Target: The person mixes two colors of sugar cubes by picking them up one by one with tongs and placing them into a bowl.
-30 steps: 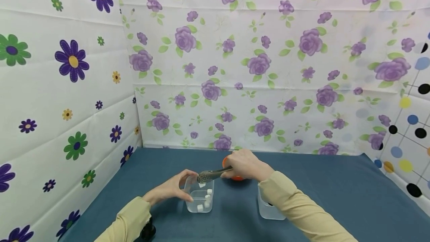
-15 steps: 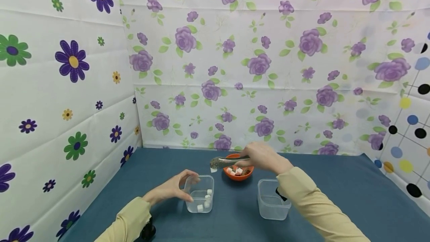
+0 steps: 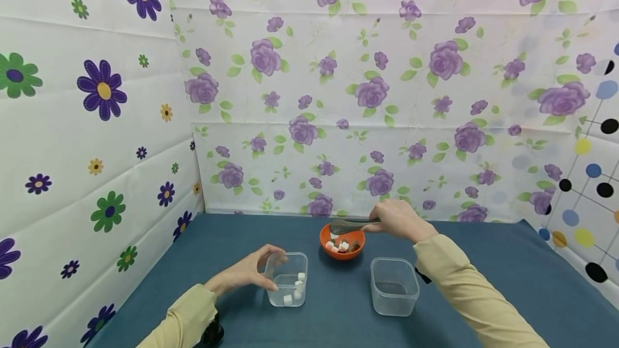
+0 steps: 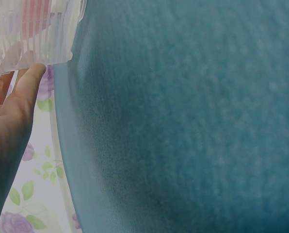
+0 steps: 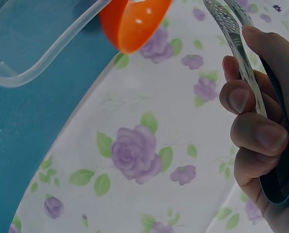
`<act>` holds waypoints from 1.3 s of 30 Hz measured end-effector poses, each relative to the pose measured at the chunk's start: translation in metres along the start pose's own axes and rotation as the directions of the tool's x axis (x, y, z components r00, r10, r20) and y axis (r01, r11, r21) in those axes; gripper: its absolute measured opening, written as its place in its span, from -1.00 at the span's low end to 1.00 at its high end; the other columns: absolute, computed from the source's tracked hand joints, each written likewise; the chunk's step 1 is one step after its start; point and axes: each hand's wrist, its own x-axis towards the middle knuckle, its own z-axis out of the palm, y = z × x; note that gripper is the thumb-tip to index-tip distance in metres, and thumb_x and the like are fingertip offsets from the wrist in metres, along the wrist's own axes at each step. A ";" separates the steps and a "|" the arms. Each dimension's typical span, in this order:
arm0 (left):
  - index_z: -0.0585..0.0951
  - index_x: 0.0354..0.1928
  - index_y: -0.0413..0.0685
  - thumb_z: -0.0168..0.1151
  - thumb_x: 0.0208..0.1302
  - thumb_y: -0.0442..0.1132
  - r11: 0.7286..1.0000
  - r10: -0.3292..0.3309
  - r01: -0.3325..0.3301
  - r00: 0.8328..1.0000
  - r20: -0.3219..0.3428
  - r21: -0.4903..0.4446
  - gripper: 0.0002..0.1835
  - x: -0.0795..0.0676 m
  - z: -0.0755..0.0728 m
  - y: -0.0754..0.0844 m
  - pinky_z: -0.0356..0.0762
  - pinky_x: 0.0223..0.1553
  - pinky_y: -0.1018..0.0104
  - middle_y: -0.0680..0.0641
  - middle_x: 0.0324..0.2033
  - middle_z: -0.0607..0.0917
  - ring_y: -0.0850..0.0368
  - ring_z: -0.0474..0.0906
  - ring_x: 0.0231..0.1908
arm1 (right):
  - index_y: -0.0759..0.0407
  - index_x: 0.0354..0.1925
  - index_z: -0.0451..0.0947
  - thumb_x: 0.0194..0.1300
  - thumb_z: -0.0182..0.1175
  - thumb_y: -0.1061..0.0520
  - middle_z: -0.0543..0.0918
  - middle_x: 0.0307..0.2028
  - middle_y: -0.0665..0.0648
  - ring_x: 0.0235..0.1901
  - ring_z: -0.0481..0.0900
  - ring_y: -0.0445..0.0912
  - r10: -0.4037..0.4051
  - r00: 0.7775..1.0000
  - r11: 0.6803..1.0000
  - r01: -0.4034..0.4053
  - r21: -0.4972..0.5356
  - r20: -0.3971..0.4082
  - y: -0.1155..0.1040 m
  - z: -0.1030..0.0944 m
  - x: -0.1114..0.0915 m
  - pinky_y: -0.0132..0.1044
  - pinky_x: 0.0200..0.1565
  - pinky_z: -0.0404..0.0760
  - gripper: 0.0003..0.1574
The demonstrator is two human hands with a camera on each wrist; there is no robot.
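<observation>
My left hand (image 3: 246, 272) grips the left side of a clear plastic container (image 3: 285, 301), thumb on the near side and fingers on the far side. Several white cubes (image 3: 298, 284) lie inside it. In my right hand (image 3: 398, 220) is a pair of metal tongs (image 3: 349, 225), their perforated tips over an orange bowl (image 3: 340, 256). A white cube (image 3: 334, 236) shows just below the tips; whether they still pinch it I cannot tell. White and brown pieces (image 3: 344, 246) lie in the bowl. The right wrist view shows fingers curled round the tongs (image 5: 234, 36).
A second clear container (image 3: 394, 306) stands on the blue cloth (image 3: 338, 316) at the right, near my right forearm. The bowl is behind and between the two containers. Flowered sheets (image 3: 300, 171) rise behind the table and along its left side.
My right hand has carried the tongs, with a white cube at their tips, from above the left container rightward to the bowl. The left hand has kept its place on the container.
</observation>
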 end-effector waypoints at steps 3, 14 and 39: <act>0.22 0.22 -0.23 0.32 0.06 -0.32 1.000 0.002 -0.002 1.000 -0.004 0.008 -0.31 0.000 0.000 0.000 -0.01 0.12 -0.13 -0.17 0.12 0.35 -0.06 0.15 0.19 | -0.04 -0.77 0.44 0.07 0.31 -0.07 0.14 -0.85 -0.17 -0.83 0.03 -0.30 0.008 1.000 1.000 -0.008 -0.029 0.001 0.002 0.003 0.000 -0.41 -0.71 -0.01 -0.60; 0.23 0.22 -0.21 0.31 0.07 -0.31 1.000 0.003 -0.003 1.000 -0.006 0.009 -0.32 0.000 0.001 0.001 0.03 0.11 -0.11 -0.17 0.13 0.34 -0.06 0.16 0.18 | 0.01 -0.71 0.53 0.03 0.31 -0.13 0.22 -0.88 -0.12 -0.84 0.12 -0.27 0.068 0.997 0.994 -0.065 -0.090 0.032 0.001 0.009 0.001 -0.39 -0.72 0.05 -0.64; 0.17 0.24 -0.26 0.27 0.10 -0.35 1.000 0.019 -0.019 0.999 0.030 -0.015 -0.31 -0.002 -0.001 0.001 0.11 0.08 -0.06 -0.29 0.15 0.29 -0.08 0.16 0.18 | 0.08 -0.44 0.70 0.02 0.29 -0.19 0.53 -0.68 -0.10 -0.75 0.38 -0.28 -0.034 0.997 0.998 0.038 -0.053 0.069 -0.035 -0.006 0.010 -0.37 -0.69 0.37 -0.63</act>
